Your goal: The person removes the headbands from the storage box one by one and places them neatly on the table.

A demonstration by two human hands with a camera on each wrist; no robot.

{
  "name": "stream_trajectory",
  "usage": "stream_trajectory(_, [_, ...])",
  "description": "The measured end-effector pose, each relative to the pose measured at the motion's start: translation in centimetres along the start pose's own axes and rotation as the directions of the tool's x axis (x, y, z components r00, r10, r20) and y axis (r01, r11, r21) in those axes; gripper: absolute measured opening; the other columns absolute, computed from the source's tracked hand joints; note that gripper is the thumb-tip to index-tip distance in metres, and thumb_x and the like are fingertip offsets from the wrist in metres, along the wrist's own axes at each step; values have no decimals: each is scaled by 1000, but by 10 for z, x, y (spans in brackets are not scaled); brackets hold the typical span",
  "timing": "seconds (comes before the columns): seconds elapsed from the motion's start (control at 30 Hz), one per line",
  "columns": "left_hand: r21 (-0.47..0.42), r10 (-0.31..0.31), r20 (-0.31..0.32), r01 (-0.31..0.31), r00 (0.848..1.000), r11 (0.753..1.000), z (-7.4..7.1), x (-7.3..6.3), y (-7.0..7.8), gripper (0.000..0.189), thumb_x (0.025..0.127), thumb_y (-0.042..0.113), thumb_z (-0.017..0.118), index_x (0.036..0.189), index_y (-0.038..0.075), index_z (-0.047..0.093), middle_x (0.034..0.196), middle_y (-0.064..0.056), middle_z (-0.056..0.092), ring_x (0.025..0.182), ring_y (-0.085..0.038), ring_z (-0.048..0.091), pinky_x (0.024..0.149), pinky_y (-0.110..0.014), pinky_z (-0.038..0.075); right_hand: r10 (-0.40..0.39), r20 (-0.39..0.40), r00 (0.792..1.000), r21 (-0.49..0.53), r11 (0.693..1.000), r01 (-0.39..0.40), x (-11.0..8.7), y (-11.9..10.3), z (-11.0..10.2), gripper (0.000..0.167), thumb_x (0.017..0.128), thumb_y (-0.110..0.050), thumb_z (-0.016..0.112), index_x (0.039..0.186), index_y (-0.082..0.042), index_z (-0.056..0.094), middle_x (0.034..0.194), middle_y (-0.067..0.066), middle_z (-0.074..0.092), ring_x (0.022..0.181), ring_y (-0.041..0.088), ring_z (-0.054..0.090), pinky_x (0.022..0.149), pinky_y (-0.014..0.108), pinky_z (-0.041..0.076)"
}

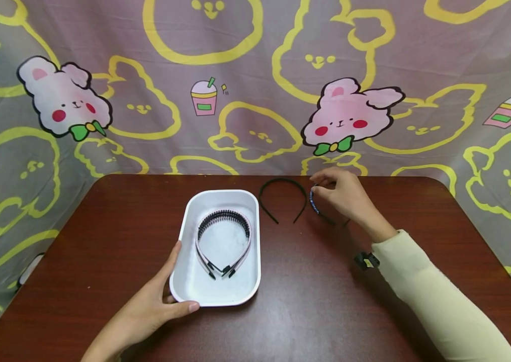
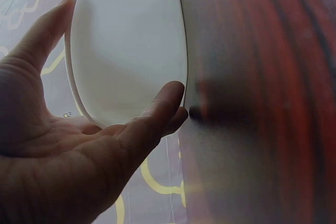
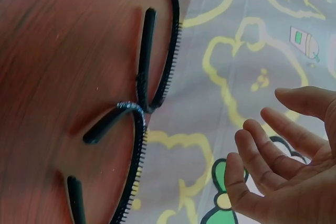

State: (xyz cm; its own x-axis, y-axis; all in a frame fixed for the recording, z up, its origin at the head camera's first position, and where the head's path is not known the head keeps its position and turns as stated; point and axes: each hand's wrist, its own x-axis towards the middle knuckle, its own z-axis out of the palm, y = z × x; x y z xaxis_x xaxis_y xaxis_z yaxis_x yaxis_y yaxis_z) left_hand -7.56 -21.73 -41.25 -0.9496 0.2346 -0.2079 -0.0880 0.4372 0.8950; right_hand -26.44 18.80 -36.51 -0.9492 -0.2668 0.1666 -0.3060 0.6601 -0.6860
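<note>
My left hand point(image 1: 147, 306) grips a white tray point(image 1: 178, 271) at its near left corner, with the thumb at the near rim. The left wrist view shows the tray point(image 2: 126, 51) close up between thumb and fingers. Black-toothed headbands point(image 1: 224, 215) with pale pinkish bands lie together in the tray. Over a blue glittery headband point(image 1: 313, 202) hovers my right hand point(image 1: 343, 196), hiding part of it. In the right wrist view the hand point(image 3: 283, 161) has loosely bent fingers with nothing between them, apart from that headband point(image 3: 140, 145). Beside it lies a plain black headband point(image 1: 282, 179).
Both loose headbands lie by the far edge of the brown table point(image 1: 310, 301), right of the tray. A printed curtain point(image 1: 255, 90) hangs behind the table. A small black device point(image 1: 366, 260) is at the right wrist.
</note>
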Motion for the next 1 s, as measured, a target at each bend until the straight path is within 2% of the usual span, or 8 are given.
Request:
stream_trajectory(0.23, [3, -10, -3, 10, 1000, 1000, 0, 0, -1, 125, 85, 25, 89, 169, 33, -3, 174, -24, 8, 104, -14, 68, 84, -19, 55, -18, 6, 1000, 8, 1000, 18, -4, -10, 8, 24, 98, -8, 72, 121, -1, 74, 121, 18, 72, 108, 31, 66, 96, 48, 51])
stream_trajectory(0.63, [1, 5, -2, -5, 1000, 1000, 0, 0, -1, 124, 85, 25, 88, 169, 32, -3, 173, -25, 11, 103, -13, 69, 84, -19, 55, -83, -13, 996, -1, 997, 83, -8, -25, 17, 22, 95, -8, 76, 116, -4, 76, 110, 15, 74, 103, 29, 67, 83, 40, 46])
stream_trajectory(1.0, [-2, 0, -11, 0, 1000, 1000, 0, 1, -1, 124, 85, 26, 89, 169, 33, -2, 174, -24, 8, 106, -15, 68, 85, -20, 56, -125, -18, 992, 52, 991, 126, -11, -34, 27, 23, 92, -5, 78, 115, -4, 77, 109, 14, 74, 100, 28, 68, 84, 38, 48])
